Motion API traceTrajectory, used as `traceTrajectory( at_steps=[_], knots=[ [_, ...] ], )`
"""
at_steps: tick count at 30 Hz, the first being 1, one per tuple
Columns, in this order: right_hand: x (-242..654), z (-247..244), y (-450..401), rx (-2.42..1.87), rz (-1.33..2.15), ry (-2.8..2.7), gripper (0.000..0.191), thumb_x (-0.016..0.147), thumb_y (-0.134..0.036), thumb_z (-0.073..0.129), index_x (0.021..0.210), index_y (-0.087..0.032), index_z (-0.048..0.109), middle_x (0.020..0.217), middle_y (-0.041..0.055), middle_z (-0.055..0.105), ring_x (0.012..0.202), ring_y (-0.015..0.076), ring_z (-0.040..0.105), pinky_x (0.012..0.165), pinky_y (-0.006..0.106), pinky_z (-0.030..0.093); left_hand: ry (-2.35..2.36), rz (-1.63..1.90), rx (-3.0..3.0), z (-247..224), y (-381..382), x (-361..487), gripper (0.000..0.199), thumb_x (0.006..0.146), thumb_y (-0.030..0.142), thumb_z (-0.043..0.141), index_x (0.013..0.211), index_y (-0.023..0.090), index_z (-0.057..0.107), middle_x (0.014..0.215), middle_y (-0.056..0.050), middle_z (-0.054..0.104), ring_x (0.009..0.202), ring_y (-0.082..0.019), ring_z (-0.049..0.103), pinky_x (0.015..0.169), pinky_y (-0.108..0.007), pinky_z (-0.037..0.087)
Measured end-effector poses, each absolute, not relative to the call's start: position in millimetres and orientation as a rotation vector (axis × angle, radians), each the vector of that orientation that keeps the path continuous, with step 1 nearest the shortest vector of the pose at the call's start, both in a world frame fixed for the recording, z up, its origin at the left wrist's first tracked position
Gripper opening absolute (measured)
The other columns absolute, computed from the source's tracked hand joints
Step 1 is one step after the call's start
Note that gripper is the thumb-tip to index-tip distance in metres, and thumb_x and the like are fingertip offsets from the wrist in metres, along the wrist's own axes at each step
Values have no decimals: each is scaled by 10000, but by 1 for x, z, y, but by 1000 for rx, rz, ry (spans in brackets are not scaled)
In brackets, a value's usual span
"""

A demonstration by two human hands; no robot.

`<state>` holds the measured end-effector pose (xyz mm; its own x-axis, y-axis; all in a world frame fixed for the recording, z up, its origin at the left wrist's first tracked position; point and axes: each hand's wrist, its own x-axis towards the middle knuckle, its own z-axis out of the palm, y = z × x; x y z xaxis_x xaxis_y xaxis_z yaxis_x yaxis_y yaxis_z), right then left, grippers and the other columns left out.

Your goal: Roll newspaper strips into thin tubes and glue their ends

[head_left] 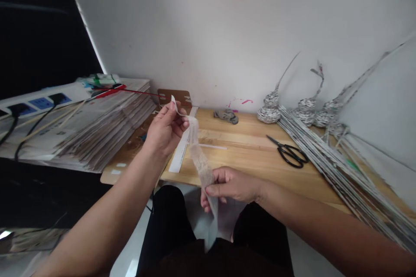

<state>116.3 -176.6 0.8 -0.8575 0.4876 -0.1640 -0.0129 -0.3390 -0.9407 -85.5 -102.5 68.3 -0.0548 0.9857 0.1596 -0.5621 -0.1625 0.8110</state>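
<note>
A long, narrow strip of printed paper (202,163) stretches between my two hands, above the front edge of the table. My left hand (169,123) pinches its upper end between thumb and fingers. Lower down, my right hand (224,187) grips the strip, and its free end hangs over my lap. Behind my left hand, a white strip (178,156) lies flat on the table. A thinner pale strip (212,146) rests crosswise beside it. Black-handled scissors (290,153) lie right of my hands, blades pointing back left.
Stacked newspaper (120,123) fills the left side, with a power strip (42,100) on top. Several woven paper gourd shapes (269,110) stand by the wall at right, near a bundle of rolled paper sticks (325,169). A grey cloth (226,116) lies against the wall.
</note>
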Motion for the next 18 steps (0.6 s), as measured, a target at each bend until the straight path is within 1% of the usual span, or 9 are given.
traceTrajectory(
  at_steps=[3,5,7,8,10,12,15,17,18],
  knots=[
    [138,13,-156,-783,2120,-1545,373,837,-513,653,816,-141,621,629,-16,612,519,75,548,510,207,377,544,1364,842,69,-102,-93,309,871,497,594,771,207,627,519,39,498,447,-94,490,425,-199,447],
    [156,24,-142,-865,1999,-1664,339,826,-481,677,808,-144,646,657,-24,609,560,67,522,579,212,407,461,1182,936,62,-106,-105,469,832,646,537,711,208,651,418,34,441,389,-117,467,380,-225,415],
    [170,38,-130,-874,1982,-1935,283,821,-434,689,827,-151,684,758,-3,655,672,85,556,653,217,416,487,1001,1048,53,-109,-114,609,806,738,461,687,183,681,434,-12,518,413,-135,523,408,-241,434],
    [173,46,-125,-884,1974,-2103,266,821,-424,685,839,-159,698,782,0,664,706,98,564,668,224,414,521,916,1091,48,-109,-115,644,800,754,447,761,170,717,536,-52,618,484,-150,588,462,-250,470],
    [171,59,-118,-945,1817,-2474,265,803,-431,686,842,-171,708,740,-13,646,697,113,549,649,236,395,566,787,1227,41,-110,-108,631,799,713,515,1042,167,718,963,-139,728,849,-229,689,731,-323,538],
    [159,70,-115,-1005,1502,-2835,297,754,-464,714,774,-169,692,637,-34,574,628,113,497,589,242,349,568,647,1412,37,-112,-92,594,781,552,680,1246,188,623,1261,-159,632,1137,-277,598,952,-395,457],
    [137,79,-111,-972,1258,-3075,307,729,-468,719,785,-168,686,644,-30,572,623,117,490,567,246,321,516,483,1431,30,-119,-64,662,771,404,745,1368,243,507,1252,-125,627,1129,-267,590,966,-419,432],
    [129,82,-105,-909,1240,-3101,285,726,-435,722,829,-170,699,712,-20,613,659,120,513,584,241,337,533,476,1408,21,-125,-51,643,687,298,824,1277,209,585,1138,-92,670,1048,-245,611,919,-359,451],
    [129,84,-99,-877,1264,-3097,270,726,-413,726,843,-170,708,743,-17,629,679,120,524,600,237,351,556,484,1379,16,-127,-48,559,677,280,830,1192,176,639,1055,-81,688,970,-223,627,866,-322,467]
  ],
)
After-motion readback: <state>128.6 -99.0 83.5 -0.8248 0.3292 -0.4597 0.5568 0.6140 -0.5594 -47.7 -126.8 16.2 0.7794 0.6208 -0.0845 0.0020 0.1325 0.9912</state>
